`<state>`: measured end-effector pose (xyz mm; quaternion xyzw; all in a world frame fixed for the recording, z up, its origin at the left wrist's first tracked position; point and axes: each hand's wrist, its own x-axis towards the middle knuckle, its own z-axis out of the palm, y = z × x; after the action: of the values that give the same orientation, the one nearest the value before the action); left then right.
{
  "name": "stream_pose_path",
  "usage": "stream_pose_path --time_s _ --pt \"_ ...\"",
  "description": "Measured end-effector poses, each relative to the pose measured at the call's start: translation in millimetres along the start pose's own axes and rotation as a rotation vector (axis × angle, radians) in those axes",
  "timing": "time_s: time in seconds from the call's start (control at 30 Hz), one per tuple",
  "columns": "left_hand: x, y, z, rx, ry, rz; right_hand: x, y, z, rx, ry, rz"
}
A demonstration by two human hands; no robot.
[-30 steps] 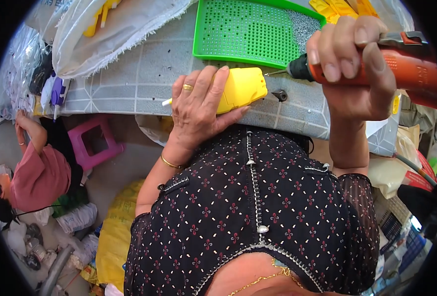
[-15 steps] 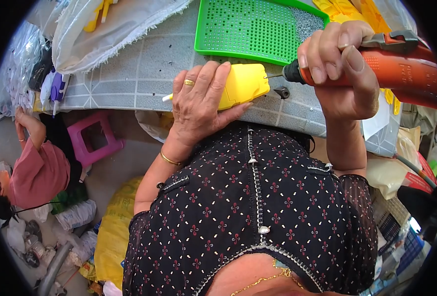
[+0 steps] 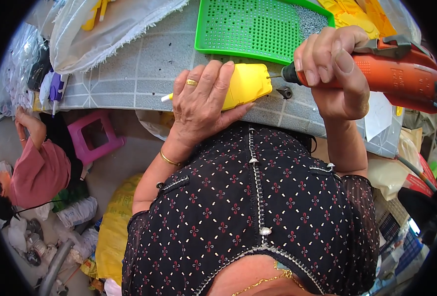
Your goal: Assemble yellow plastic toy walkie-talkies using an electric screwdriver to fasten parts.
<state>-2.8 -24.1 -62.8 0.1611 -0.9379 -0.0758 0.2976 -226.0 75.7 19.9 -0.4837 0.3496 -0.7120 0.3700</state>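
My left hand [image 3: 201, 96] is wrapped over a yellow plastic casing [image 3: 250, 84], pressing it near the table's front edge. A thin white tip sticks out of the casing's left end. In my right hand [image 3: 334, 71] is an orange-red electric screwdriver [image 3: 396, 74] with a black nose. Its thin bit points left and meets the casing's right end, close to one corner. Whether a screw sits on the bit is too small to tell. Just below the bit, a small dark fitting [image 3: 285, 92] lies on the table.
Behind the casing is a green perforated tray [image 3: 248, 56] with many small screws. A white woven sack [image 3: 105, 34] lies at the far left, yellow parts [image 3: 346, 17] at the far right. A pink stool [image 3: 97, 138] and another person [image 3: 41, 167] are on the left.
The screwdriver has shifted slightly left and levelled out a little in my right hand. The casing has moved a touch to the right under my left hand.
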Motion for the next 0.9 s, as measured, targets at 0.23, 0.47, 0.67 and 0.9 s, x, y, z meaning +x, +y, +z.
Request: stream_pose_path --time_s 0.23,0.47,0.67,0.9 --pt "3 -2 -2 -0.030 -0.020 0.012 6 4 5 -0.003 -0.032 0.003" --pt "0 11 -11 -0.008 -0.075 -0.013 2 -3 19 -0.165 0.009 0.131" --pt "-17 -6 -38 0.078 0.036 -0.084 6 -23 22 -0.018 -0.085 -0.181" --pt "-135 -41 -131 -0.024 -0.107 -0.660 -7 -61 -114 -0.273 0.340 -0.116"
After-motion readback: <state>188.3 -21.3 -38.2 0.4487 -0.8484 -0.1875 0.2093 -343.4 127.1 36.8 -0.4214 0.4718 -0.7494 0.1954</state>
